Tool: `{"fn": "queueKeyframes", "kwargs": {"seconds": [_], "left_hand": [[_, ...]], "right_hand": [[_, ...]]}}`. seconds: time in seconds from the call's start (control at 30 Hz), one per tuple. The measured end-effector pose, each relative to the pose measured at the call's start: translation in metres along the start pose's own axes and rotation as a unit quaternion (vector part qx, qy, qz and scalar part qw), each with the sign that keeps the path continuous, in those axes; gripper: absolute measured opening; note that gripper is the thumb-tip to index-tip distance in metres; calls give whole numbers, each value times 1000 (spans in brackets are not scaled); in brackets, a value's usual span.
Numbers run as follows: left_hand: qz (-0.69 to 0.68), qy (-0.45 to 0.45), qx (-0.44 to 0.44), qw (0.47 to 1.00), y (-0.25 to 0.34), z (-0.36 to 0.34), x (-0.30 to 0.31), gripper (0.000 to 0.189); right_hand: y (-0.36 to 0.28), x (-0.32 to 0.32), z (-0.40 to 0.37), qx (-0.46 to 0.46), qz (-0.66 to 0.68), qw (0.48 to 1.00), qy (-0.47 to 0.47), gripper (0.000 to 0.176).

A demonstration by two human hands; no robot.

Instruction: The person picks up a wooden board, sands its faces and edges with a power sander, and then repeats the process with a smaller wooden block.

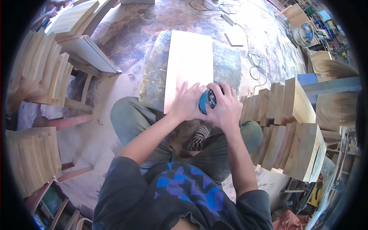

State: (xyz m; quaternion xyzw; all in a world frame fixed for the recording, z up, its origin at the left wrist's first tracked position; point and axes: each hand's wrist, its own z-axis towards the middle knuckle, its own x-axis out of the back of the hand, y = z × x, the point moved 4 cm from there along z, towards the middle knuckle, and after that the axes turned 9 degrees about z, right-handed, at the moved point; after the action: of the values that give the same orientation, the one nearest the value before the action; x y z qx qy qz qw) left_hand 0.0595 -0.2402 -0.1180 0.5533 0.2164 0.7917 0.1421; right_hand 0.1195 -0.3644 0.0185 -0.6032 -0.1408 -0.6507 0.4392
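Note:
A long pale wooden board [189, 57] lies lengthwise in front of me on a worn, stained grey-green work surface [153, 76]. At the board's near right corner is a blue and black power sander [207, 101]. My right hand [227, 105] is wrapped around the sander from above and the right side. My left hand [188, 101] rests on the near end of the board with its fingers stretched out flat. The heel and thumb side of that hand are right against the sander's left side. The sander's underside is hidden.
Wooden panels [295, 103] stand stacked close on my right, with another stack [48, 73] on my left. A black cord [255, 61] loops over the floor. A small pale piece [234, 39] lies beyond the work surface. Another person's hand [50, 13] shows at upper left.

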Motion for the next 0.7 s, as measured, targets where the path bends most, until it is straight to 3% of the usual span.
{"fn": "queueKeyframes", "kwargs": {"seconds": [0.17,0.4,0.47,0.57,0.7], "left_hand": [[20,-17,-15,1000,8,-12,-3,119],[17,-6,-35,999,5,-5,-8,121],[-18,71,-35,997,-7,13,-8,119],[-29,47,-33,998,-22,55,6,103],[-14,78,-33,996,-61,116,-8,105]], "right_hand": [[-6,7,-15,12,6,1000,7,53],[2,1,-12,-17,-2,1000,-17,60],[7,-4,10,9,-4,1000,11,59],[23,-13,53,19,-2,1000,22,55],[44,-26,118,21,-13,999,36,48]]}}
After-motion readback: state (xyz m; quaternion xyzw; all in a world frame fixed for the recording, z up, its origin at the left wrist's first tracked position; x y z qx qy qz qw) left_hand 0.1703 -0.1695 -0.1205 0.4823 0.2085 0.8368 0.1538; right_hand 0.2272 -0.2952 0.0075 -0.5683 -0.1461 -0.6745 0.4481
